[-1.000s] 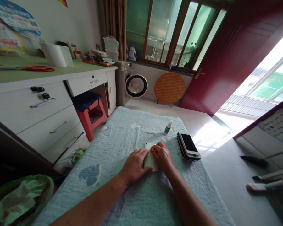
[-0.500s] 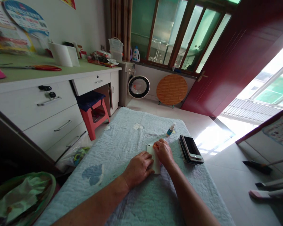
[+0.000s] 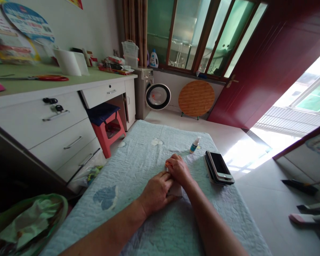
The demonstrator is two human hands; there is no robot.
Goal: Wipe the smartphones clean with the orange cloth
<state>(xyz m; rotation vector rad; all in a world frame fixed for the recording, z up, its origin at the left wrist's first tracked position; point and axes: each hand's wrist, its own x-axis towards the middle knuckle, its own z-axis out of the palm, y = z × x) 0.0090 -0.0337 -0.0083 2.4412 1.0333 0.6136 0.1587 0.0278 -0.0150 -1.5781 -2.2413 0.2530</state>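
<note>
A white phone [image 3: 177,191] lies back up on the quilted cover, mostly hidden under both hands. My left hand [image 3: 156,190] grips its left side and lower end, fingers curled over the edge. Over the phone's upper part is my right hand [image 3: 178,169], closed in a pinch on a small orange thing [image 3: 167,164] of which only a bit shows. Beyond the right hand stands a small spray bottle [image 3: 194,145] with a white cap. To the right, a stack of phones and tablets [image 3: 220,167] rests near the cover's edge.
The pale blue quilted cover [image 3: 138,153] spreads beneath the hands. Left are a drawer desk [image 3: 66,117], a red stool [image 3: 106,142] and a green waste basket [image 3: 62,206]. A washing machine [image 3: 142,96] with its door open and a round folded table [image 3: 196,98] stand behind.
My right hand has slid left across the phone, along with the orange thing, and covers its top left corner. My left hand stays on the phone. The view has shifted slightly.
</note>
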